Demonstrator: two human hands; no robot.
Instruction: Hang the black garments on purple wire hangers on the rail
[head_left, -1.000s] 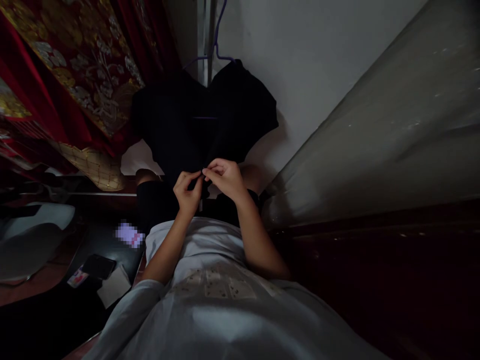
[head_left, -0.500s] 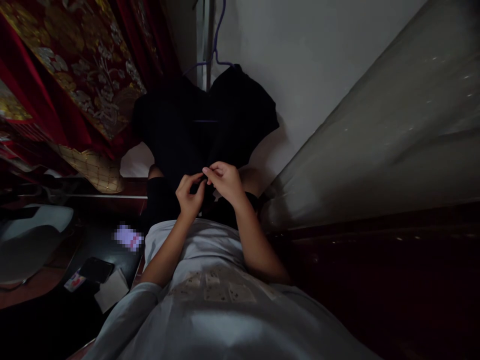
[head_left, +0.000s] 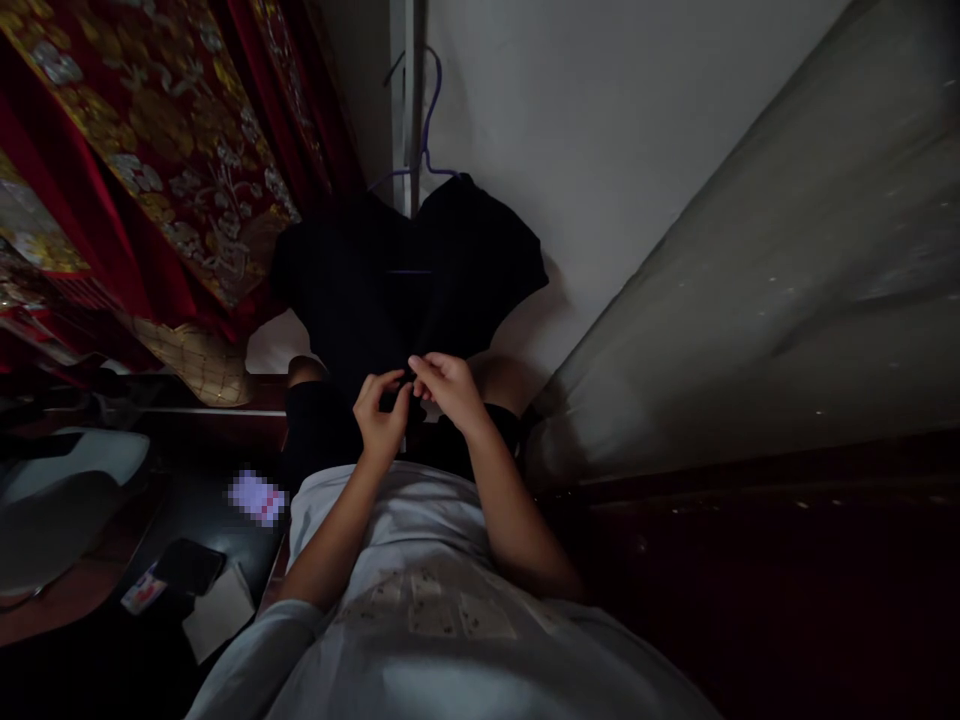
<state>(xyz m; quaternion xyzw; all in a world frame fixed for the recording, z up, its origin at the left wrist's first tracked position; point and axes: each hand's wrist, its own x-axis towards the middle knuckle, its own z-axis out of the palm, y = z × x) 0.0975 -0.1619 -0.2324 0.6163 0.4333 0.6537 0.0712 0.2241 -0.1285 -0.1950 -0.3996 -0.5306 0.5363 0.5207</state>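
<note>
A black short-sleeved garment point(head_left: 360, 280) hangs on a purple hanger point(head_left: 424, 150) against the white wall, straight ahead of me. My left hand point(head_left: 381, 420) and my right hand point(head_left: 448, 388) meet at the front seam of the garment, low down. Both hands pinch the dark cloth with thumb and fingertips, close together and nearly touching. What lies between the fingertips is too dark and small to make out. My forearms rise from my white shirt point(head_left: 420, 600).
Red and gold embroidered cloth point(head_left: 150, 160) hangs at the left. A dark surface at lower left carries a black phone point(head_left: 187, 568), a white paper point(head_left: 219, 612) and a small card point(head_left: 141, 592). A pale sloping panel point(head_left: 750, 300) and dark wood furniture point(head_left: 750, 580) fill the right.
The view has tilted, so the garment and hands sit lower in the picture. Both hands keep pinching the same spot on the garment, with small finger movements.
</note>
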